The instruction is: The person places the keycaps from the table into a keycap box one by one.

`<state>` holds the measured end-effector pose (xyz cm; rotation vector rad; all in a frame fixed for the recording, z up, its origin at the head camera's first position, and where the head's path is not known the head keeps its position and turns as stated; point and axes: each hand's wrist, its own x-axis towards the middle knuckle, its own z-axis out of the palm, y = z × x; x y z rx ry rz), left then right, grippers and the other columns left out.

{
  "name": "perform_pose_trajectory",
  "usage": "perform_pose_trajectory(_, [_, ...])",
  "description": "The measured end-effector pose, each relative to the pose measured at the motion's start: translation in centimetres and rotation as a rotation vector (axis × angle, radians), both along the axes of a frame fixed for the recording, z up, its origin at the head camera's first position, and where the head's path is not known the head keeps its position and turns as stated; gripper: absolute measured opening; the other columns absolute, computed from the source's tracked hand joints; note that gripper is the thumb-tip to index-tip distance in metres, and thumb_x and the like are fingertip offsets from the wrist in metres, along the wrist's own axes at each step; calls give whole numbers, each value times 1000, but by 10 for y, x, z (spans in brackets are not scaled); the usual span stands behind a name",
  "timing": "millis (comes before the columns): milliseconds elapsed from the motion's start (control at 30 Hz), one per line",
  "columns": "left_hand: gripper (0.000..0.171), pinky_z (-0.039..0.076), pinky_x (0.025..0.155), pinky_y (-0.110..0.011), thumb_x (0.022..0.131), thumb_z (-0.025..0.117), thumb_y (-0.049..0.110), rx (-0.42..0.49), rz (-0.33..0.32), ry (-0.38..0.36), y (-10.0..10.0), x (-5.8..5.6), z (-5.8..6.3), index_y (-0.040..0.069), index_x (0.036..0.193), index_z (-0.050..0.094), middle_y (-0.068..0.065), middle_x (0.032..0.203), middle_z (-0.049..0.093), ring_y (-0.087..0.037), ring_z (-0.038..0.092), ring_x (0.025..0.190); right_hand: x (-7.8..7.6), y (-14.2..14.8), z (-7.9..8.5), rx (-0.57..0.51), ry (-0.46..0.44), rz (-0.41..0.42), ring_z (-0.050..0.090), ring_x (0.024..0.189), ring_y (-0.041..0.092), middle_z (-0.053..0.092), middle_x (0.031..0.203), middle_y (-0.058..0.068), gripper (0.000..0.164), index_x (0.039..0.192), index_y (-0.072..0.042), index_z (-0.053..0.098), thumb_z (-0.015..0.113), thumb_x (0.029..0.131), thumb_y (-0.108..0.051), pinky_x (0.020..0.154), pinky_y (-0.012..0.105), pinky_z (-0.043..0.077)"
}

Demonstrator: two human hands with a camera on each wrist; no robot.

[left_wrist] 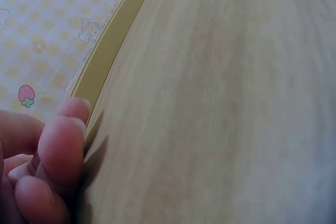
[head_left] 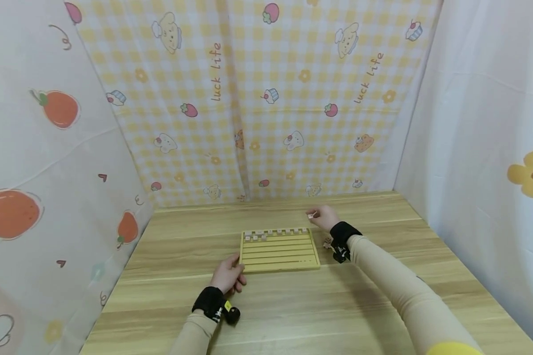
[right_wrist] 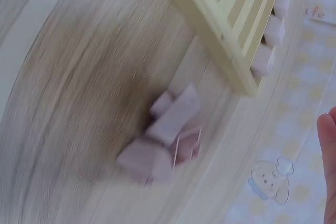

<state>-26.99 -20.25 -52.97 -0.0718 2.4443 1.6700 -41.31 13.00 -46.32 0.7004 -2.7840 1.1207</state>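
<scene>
Yellow slotted tray (head_left: 275,250) flat on counter (head_left: 288,308), in front of the person, pale keycap-like pieces (head_left: 279,231) seated along its far side. Progress, as judged: early. Far row looks about filled, end to end; next row has three pieces at its left end, rest of it bare; rows nearer the person carry none, so most of the tray seems left to do. Markings on pieces too small to read. Right hand (head_left: 325,218) is just past the tray's far right corner, fingertips pinching one small piece (head_left: 311,216), not yet in a row. Left hand (head_left: 225,276) holds the near left corner, bent fingers and thumb against the edge. Loose pile (right_wrist: 173,116), several pieces, jumbled, blurred, lies just beside the tray's right side, near the right wrist strap (head_left: 346,231). Yellow checked cloth (head_left: 275,64) hangs behind the counter, white cloth (head_left: 479,98) at both sides
</scene>
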Motion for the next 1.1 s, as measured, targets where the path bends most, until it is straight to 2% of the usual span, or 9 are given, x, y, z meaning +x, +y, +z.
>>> perform_pose_trajectory(200, [59,41,37,-25,101,48,13,13,0,3,-1,3,-2,-3,152,23,-6,62,64,-14,55,43,4,-13,-4,-82,-47,8,63,93,35,66,108,23,24,110,6,69,67,86,2,76,42,52])
perform_pose_trajectory(367, [58,40,37,-25,101,48,14,11,11,-3,-2,4,-3,-1,152,24,-5,62,64,-13,55,43,8,-30,-6,-120,-67,0,61,96,35,64,111,22,23,109,7,69,68,88,0,80,43,51])
perform_pose_trajectory(600, [58,40,38,-24,101,48,14,19,13,7,0,4,-2,-1,152,25,-7,63,64,-14,55,43,8,-64,-9,-45,-29,84,61,88,29,65,99,17,21,108,7,70,66,88,3,79,41,49])
perform_pose_trajectory(800, [58,40,38,-24,101,48,14,20,10,7,1,3,-1,-1,152,24,-7,63,64,-13,55,43,9,-91,-17,-19,-18,151,62,84,27,65,97,19,27,111,9,67,68,85,6,78,38,50])
perform_pose_trajectory(1033, [58,40,37,-25,101,49,15,28,1,4,0,1,1,0,152,24,-6,63,65,-13,55,43,7,-105,-27,28,52,165,63,82,24,68,94,14,20,104,5,72,69,84,4,75,34,51])
perform_pose_trajectory(1100, [59,40,37,-24,101,49,16,26,3,0,0,1,1,1,153,24,-5,62,65,-13,55,43,7,-107,-28,41,47,155,63,82,24,68,94,13,19,104,3,73,69,85,3,75,33,51])
